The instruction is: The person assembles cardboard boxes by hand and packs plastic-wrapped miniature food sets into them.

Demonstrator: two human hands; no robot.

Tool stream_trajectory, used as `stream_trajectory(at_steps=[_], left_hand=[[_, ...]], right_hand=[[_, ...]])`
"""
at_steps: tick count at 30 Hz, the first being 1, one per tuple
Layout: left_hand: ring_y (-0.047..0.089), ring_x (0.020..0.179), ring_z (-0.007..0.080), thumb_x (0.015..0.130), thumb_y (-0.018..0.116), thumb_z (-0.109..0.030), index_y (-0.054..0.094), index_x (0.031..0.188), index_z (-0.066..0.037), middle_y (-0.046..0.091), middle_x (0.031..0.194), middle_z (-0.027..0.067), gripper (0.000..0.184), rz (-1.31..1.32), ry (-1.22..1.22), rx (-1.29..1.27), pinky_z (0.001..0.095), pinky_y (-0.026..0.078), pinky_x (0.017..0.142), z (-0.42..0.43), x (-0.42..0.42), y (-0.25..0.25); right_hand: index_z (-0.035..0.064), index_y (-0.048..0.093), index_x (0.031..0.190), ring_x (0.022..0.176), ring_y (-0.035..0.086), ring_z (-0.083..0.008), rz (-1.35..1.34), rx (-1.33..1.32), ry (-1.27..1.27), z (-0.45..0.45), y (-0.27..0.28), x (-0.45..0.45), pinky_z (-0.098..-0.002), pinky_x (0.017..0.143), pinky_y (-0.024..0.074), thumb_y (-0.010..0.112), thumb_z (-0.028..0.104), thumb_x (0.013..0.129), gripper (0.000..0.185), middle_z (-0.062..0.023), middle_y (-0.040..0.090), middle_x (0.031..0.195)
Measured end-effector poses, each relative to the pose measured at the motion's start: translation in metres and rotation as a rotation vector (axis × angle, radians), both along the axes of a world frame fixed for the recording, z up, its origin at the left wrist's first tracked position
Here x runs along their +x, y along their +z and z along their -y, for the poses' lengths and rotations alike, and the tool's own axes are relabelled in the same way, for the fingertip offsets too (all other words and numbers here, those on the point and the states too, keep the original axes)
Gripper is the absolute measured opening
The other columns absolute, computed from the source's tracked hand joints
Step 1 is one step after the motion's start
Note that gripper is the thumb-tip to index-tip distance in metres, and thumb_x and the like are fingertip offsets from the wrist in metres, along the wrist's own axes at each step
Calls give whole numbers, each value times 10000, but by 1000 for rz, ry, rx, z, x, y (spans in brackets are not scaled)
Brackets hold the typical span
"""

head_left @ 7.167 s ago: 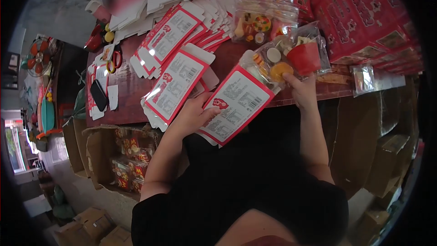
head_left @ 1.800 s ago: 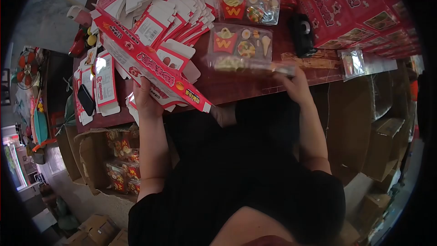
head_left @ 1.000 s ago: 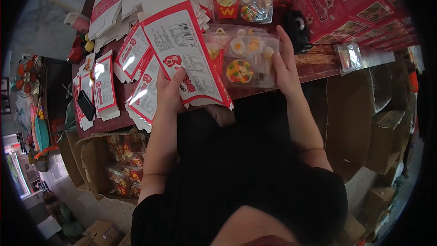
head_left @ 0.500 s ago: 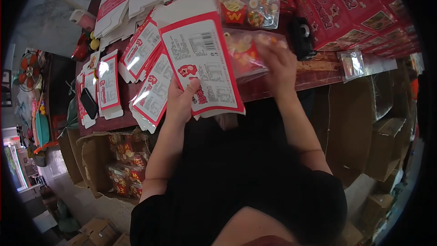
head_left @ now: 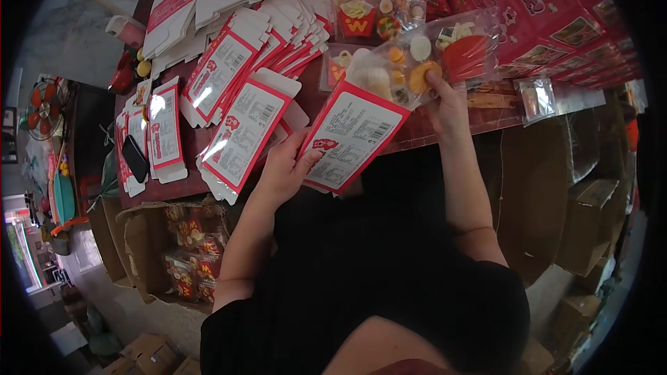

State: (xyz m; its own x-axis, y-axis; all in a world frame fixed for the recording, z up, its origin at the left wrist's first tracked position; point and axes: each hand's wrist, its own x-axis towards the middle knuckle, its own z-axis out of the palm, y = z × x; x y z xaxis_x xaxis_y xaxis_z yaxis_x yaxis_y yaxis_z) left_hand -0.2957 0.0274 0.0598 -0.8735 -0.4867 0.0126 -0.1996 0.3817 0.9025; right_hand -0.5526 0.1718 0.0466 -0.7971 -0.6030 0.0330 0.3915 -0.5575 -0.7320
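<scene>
My left hand point(head_left: 286, 168) is closed on a red-and-white printed box point(head_left: 358, 135), thumb on its printed face. In my right hand point(head_left: 447, 102) is a clear pack of toy food point(head_left: 420, 69), pinched near a yellow-orange piece. The pack's left end meets the upper right end of the box; whether it is inside is hard to tell. Behind it lie another clear pack point(head_left: 337, 62), partly covered, and a pack with a red fries carton point(head_left: 356, 17). Printed flat boxes point(head_left: 246, 128) lie left of my left hand, beside a fanned pile of boxes point(head_left: 226, 62).
A black phone point(head_left: 135, 157) lies on boxes at the table's left. Red printed cartons point(head_left: 549, 21) stand at the back right, with a black tape dispenser point(head_left: 458, 38) partly hidden. A cardboard box of packs point(head_left: 142, 250) is below left; a small clear bag point(head_left: 538, 101) lies right.
The held box has tilted and moved lower, uncovering the pile behind. My right hand has lifted a clear pack off the table and brought it to the box's end.
</scene>
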Motion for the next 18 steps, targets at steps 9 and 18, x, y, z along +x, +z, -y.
stream_trajectory(at_steps=[9, 18], left_hand=[[636, 888, 237, 785, 694, -258, 538, 1128, 1, 638, 974, 163, 457, 102, -55, 198, 336, 491, 761, 10, 9, 7], [618, 916, 255, 804, 664, -278, 499, 1165, 24, 622, 991, 202, 499, 38, -50, 233, 341, 478, 799, 17, 19, 30]], right_hand=[[28, 461, 1221, 948, 595, -217, -353, -160, 235, -18, 34, -27, -330, 784, 513, 533, 125, 891, 351, -115, 551, 1158], [-28, 579, 1069, 1243, 389, -314, -1182, 512, 272, 12, 12, 18, -413, 987, 350, 330, 483, 947, 581, -210, 361, 1364]])
